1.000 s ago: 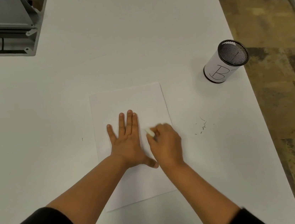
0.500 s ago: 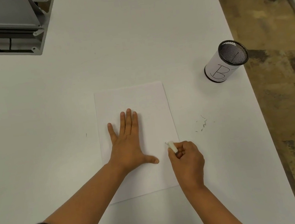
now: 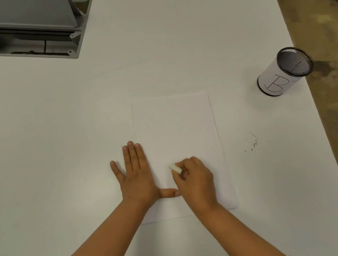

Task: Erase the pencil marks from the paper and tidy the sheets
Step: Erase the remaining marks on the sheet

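A hand-drawn capital "B" stood on the white paper sleeve wrapped around the black mesh metal cup (image 3: 281, 75).

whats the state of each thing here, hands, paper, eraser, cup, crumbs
left hand: flat, fingers straight, pressing on the paper's left edge
right hand: pinching the eraser
eraser: tip down on the paper
paper: lying flat on the table, no marks visible
cup: upright, marked B, contents not visible
crumbs: scattered on the table, right of the paper
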